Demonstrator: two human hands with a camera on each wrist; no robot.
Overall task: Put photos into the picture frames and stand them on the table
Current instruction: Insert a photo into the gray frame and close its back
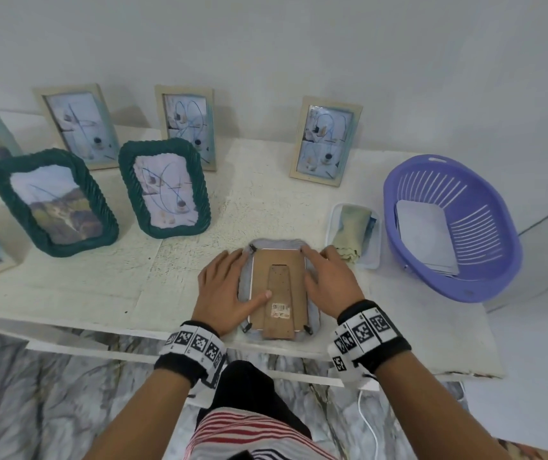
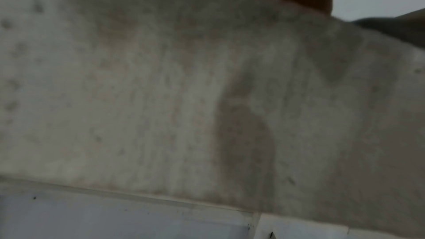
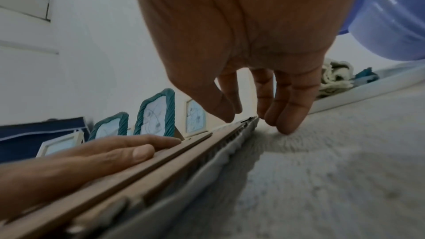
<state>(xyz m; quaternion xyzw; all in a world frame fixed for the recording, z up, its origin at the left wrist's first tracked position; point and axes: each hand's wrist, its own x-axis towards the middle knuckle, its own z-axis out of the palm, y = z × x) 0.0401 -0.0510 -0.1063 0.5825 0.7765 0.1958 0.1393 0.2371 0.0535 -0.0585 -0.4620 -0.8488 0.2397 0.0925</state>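
A picture frame (image 1: pixel 279 287) with a pale grey-blue border lies face down near the table's front edge, its brown backing board and folded stand facing up. My left hand (image 1: pixel 226 287) lies flat on the frame's left side, thumb on the backing board. My right hand (image 1: pixel 329 280) covers the right side, fingertips at the far right corner. In the right wrist view the right hand (image 3: pixel 250 121) has thumb and forefinger at a small black clip on the frame (image 3: pixel 161 166), the other fingers touching the table beside it. The left hand (image 3: pixel 115 152) presses on the board there.
A purple basket (image 1: pixel 485 227) holding white sheets (image 1: pixel 425 240) stands at the right. A small white tray (image 1: pixel 373 257) with a cloth sits beside it. Two green frames (image 1: pixel 53 200) (image 1: pixel 164 187) and several cream frames (image 1: pixel 325 141) stand behind. The left wrist view shows only blurred table (image 2: pixel 161 97).
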